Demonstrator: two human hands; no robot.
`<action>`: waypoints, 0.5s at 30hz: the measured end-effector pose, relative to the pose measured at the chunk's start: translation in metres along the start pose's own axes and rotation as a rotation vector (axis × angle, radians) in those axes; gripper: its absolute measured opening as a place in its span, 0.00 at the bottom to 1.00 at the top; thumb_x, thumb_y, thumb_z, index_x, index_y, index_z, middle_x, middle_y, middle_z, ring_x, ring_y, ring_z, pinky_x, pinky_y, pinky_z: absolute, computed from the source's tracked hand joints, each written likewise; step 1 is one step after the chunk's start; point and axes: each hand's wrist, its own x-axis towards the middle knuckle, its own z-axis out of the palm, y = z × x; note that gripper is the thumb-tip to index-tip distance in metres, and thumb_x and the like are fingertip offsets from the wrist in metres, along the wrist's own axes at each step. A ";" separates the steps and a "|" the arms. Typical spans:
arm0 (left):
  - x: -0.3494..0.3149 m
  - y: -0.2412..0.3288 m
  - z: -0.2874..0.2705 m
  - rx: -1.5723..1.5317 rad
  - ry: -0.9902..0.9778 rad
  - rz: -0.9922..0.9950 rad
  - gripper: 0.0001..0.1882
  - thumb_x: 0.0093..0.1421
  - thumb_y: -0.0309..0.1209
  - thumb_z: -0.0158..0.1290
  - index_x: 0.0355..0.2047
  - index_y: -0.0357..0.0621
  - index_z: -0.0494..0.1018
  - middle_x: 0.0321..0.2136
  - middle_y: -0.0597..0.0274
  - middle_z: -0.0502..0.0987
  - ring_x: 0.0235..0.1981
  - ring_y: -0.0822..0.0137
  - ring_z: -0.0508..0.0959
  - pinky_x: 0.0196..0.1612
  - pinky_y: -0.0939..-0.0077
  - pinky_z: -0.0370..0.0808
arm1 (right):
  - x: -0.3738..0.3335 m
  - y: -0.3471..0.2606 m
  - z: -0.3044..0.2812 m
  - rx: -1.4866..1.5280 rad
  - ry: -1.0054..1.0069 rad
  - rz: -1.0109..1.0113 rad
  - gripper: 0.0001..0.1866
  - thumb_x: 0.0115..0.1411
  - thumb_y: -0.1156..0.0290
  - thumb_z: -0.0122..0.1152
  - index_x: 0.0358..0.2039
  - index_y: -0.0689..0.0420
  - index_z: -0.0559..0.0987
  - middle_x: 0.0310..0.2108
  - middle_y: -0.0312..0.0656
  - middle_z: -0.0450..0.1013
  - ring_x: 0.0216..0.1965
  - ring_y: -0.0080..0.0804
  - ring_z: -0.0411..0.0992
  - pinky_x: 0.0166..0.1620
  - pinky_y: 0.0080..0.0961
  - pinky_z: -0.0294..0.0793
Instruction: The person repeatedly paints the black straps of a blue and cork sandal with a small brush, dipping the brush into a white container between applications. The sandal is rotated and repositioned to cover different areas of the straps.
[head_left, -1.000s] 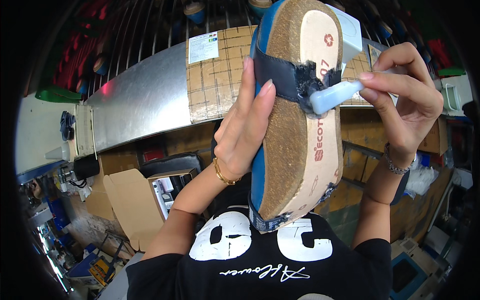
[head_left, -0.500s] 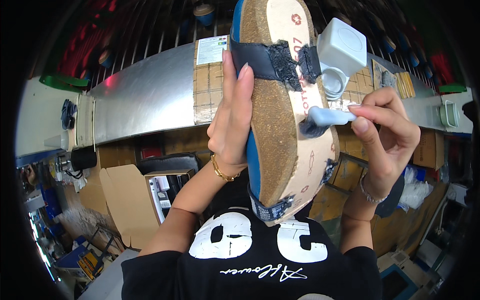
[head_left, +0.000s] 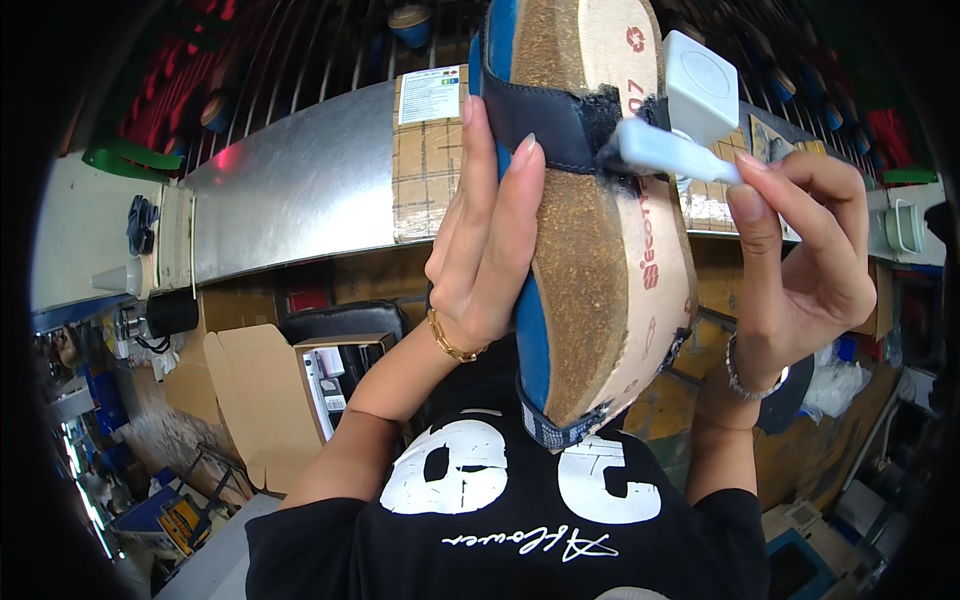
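My left hand grips the left side of an unfinished sandal, held up with its underside toward me. The sandal sits on a blue last; its sides are brown cork, with a pale printed board in the middle. A black strap wraps over the cork, its rough ends on the board. Between thumb and fingertips, my right hand pinches a brush with a pale blue handle. Its dark bristles, partly hidden by the handle head, are at the strap's rough end. A second strap crosses the sandal's near end.
Behind the sandal, a white plastic container stands on cardboard over a metal worktop. A rack of metal bars lies beyond. Below left is an open carton with boxed items inside.
The brush has moved up from the middle of the board to the strap's rough end. My left hand and the sandal have shifted slightly right, and the sandal is turned a little.
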 end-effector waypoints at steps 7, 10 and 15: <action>0.004 0.006 -0.001 -0.038 0.004 -0.006 0.39 0.70 0.61 0.34 0.62 0.38 0.65 0.50 0.47 0.78 0.45 0.60 0.83 0.49 0.67 0.82 | 0.009 0.020 -0.012 0.168 -0.203 -0.041 0.11 0.49 0.82 0.70 0.36 0.63 0.86 0.35 0.44 0.72 0.36 0.28 0.68 0.40 0.19 0.66; 0.005 0.012 -0.001 -0.086 -0.002 -0.043 0.39 0.69 0.62 0.34 0.61 0.38 0.66 0.50 0.47 0.78 0.45 0.61 0.83 0.49 0.67 0.82 | 0.008 0.023 -0.015 0.205 -0.245 -0.032 0.10 0.49 0.80 0.70 0.35 0.63 0.86 0.35 0.45 0.72 0.36 0.29 0.69 0.39 0.19 0.65; 0.010 0.028 0.007 -0.259 -0.064 -0.243 0.40 0.69 0.62 0.34 0.60 0.38 0.67 0.49 0.48 0.79 0.44 0.61 0.83 0.48 0.67 0.82 | -0.002 0.018 -0.014 0.252 -0.251 0.026 0.10 0.49 0.78 0.71 0.34 0.62 0.86 0.35 0.45 0.72 0.37 0.29 0.69 0.40 0.20 0.65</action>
